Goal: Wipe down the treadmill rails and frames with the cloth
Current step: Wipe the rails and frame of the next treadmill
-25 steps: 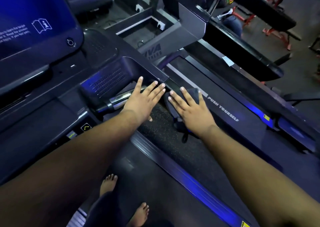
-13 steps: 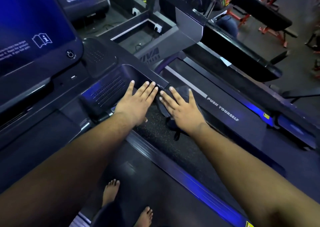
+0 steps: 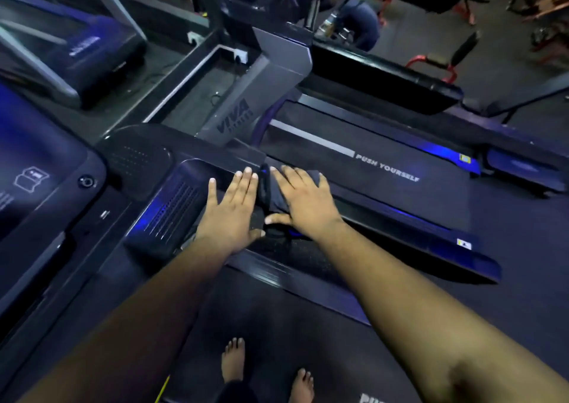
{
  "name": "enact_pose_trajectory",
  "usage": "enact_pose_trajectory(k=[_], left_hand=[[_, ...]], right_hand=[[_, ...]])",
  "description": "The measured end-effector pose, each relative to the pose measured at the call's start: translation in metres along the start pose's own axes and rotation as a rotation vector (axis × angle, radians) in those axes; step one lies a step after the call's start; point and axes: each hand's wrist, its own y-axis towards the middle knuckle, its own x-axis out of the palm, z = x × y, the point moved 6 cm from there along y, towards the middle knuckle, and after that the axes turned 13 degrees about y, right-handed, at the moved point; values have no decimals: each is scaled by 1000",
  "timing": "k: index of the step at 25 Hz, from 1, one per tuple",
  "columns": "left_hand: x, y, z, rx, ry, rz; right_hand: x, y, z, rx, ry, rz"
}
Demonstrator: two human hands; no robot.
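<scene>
- At the console's right edge, a dark cloth (image 3: pixel 272 191) is pressed onto the treadmill rail (image 3: pixel 311 267) under the flat, spread right hand (image 3: pixel 303 201).
- Just beside it, the left hand (image 3: pixel 229 210) is laid flat, fingers straight, grasping nothing.
- Bare belt (image 3: pixel 277 335) is seen below.

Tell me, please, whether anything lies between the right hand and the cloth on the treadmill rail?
Nothing visible does: the right hand already rests flat on the dark cloth, pressing it to the rail. The left hand lies beside it on the console edge, apart from the cloth.
</scene>
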Motion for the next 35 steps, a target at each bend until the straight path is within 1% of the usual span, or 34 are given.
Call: enact_pose_trajectory(k=[3, 5, 7, 9, 12, 15, 16, 18, 19, 20, 22, 24, 27, 29, 30, 32, 33, 35], left_hand=[[-9, 6, 10, 114, 51, 13], [-10, 10, 14, 153, 58, 10], [-8, 12, 17, 181, 68, 12], [-5, 10, 18, 187, 95, 37], [-5, 8, 16, 194, 94, 37], [-16, 10, 28, 244, 58, 48], [-19, 9, 37, 276, 45, 41], [-24, 6, 55, 316, 39, 43], [-27, 5, 65, 326, 34, 40], [-30, 3, 74, 333, 30, 29], [-32, -1, 89, 317, 29, 6], [-33, -2, 91, 277, 21, -15], [-41, -4, 117, 266, -2, -74], [-51, -10, 149, 267, -15, -83], [-58, -13, 170, 271, -15, -77], [-67, -16, 203, 265, -32, -70], [-70, -18, 219, 241, -41, -72], [-73, -20, 245, 168, -72, -90]], right_hand=[[-4, -51, 46, 147, 19, 52], [-8, -53, 50, 237, 44, 44], [-6, -29, 28, 222, 53, 31], [-1, -8, 4, 159, 37, 34], [2, -16, 14, 132, 68, 102], [4, -76, 66, 249, 47, 216], [2, -95, 80, 308, 37, 223], [-2, -107, 91, 444, 5, 168], [-3, -98, 85, 475, 6, 125], [-4, -85, 76, 466, 11, 95], [-3, -65, 56, 384, 60, 65], [-6, -64, 56, 310, 121, 110], [-5, -122, 107, 270, 69, 224], [-3, -174, 154, 288, 58, 251], [-5, -193, 174, 301, 54, 239], [-9, -203, 189, 330, 38, 181], [-12, -198, 187, 317, 26, 148], [-11, -179, 170, 235, 52, 70]])
